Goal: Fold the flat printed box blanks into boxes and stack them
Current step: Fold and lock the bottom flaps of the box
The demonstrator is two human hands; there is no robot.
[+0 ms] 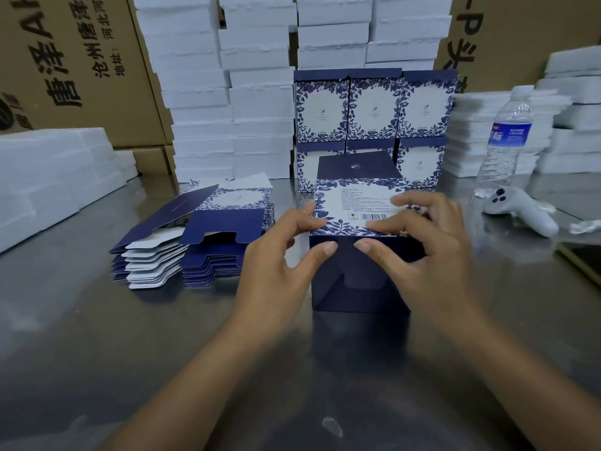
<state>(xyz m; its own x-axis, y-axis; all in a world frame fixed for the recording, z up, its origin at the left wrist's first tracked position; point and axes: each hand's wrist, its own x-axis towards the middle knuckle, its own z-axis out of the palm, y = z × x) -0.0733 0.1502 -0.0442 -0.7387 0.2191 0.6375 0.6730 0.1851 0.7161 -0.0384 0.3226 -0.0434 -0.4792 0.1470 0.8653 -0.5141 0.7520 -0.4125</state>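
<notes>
A navy and white floral box [353, 203] stands folded up on the metal table [97, 336], a printed label panel on top. My left hand [283, 255] grips its left edge, thumb on the navy front face and fingers on the top. My right hand [422, 245] grips the right side the same way, thumb pressed on the front face. A pile of flat printed blanks [201, 232] lies to the left of the box. Behind it, folded boxes [374, 109] stand stacked in two rows.
Tall stacks of white foam trays [227, 92] and brown cartons [74, 66] line the back. More foam [48, 177] lies at far left and at the right. A water bottle [507, 138] and a white controller [520, 211] sit at the right.
</notes>
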